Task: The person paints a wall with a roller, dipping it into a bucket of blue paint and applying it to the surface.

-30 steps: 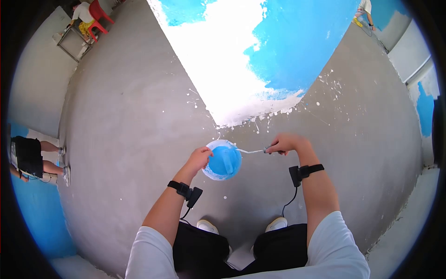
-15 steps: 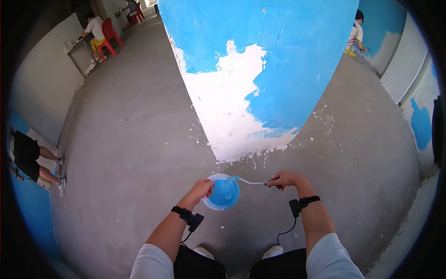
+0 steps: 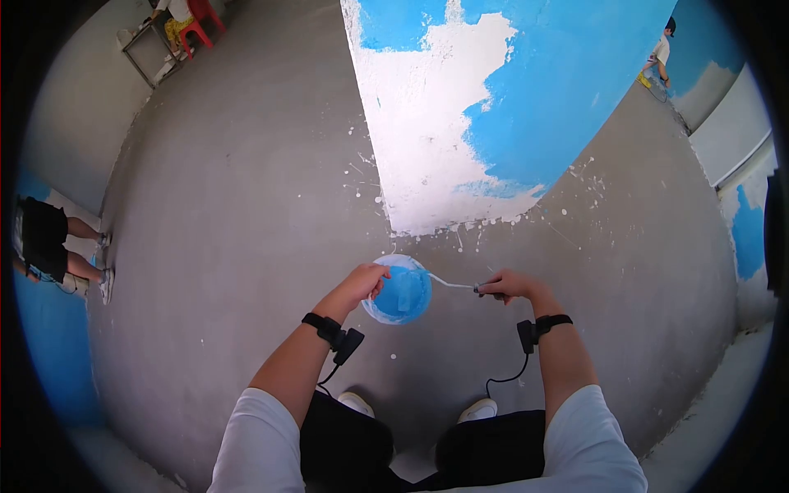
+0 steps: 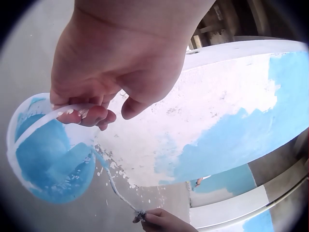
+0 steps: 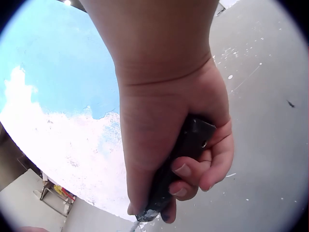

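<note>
My left hand (image 3: 362, 283) holds up a white paint bucket (image 4: 11, 145) with blue paint in it, fingers curled round its thin white handle (image 4: 36, 124). In the head view the hand overlaps the bucket's left rim. A paint roller (image 4: 70, 159), coated in blue, lies inside the bucket, and its bent, paint-covered rod runs out over the rim to the right. My right hand (image 3: 516, 286) grips the roller's black handle (image 5: 171, 169), the thumb along it and the fingers wrapped underneath.
A pillar (image 3: 427, 123), part white and part blue, stands just ahead, with white splatters (image 3: 460, 238) on the grey floor at its foot. One person (image 3: 49, 238) stands at the left, another (image 3: 660, 62) is low by the right wall. A red chair (image 3: 197, 29) and table are far left.
The head view tilted up and then back down, also shifting sideways. Both hands keep their holds, and the roller stays in the bucket, its angle slightly different.
</note>
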The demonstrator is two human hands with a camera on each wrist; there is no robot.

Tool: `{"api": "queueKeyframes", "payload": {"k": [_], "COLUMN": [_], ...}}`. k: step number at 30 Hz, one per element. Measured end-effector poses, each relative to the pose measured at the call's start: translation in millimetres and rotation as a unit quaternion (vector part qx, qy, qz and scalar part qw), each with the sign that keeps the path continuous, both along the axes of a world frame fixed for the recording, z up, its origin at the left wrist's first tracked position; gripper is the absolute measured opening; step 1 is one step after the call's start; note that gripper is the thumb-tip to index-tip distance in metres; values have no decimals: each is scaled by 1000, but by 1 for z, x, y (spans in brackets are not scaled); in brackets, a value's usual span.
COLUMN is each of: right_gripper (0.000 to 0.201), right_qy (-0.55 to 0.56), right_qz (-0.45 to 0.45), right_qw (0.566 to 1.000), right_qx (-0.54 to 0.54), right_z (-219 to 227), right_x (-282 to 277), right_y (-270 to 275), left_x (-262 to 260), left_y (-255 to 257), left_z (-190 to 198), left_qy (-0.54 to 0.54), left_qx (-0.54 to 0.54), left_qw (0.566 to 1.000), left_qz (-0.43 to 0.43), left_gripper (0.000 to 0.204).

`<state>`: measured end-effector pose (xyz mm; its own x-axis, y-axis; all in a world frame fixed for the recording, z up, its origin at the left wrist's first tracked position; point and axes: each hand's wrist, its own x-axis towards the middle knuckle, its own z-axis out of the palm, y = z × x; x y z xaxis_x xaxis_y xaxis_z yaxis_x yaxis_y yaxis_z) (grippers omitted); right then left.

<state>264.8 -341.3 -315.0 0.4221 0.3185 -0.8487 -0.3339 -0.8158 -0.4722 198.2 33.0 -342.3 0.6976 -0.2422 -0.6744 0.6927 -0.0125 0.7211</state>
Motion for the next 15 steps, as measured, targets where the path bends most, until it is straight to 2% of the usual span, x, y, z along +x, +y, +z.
{"api": "queueKeyframes", "payload": {"k": [3,7,10,15], "right_gripper": [46,46,45,37], "right_qy": [-6,19,-14,-7], "right_qz": [7,3,25,2], "right_qw": [1000,1000,999,1000], "right_qx": [-29,-11,-39,-28], "right_z": [2,-4,0,10], "right_x": [2,2,3,6], "right_y": [2,-1,2,8], "left_x": [0,0,0,0], "left_y": [-1,-1,-1,-1], "left_z": [3,4,5,6], "left_qy": [12,6,14,15], "left_qx": [7,9,13,5], "left_qw": [1000,1000,1000,1000], "left_qz": [6,-2,8,7], "left_gripper": [26,26,26,26]}}
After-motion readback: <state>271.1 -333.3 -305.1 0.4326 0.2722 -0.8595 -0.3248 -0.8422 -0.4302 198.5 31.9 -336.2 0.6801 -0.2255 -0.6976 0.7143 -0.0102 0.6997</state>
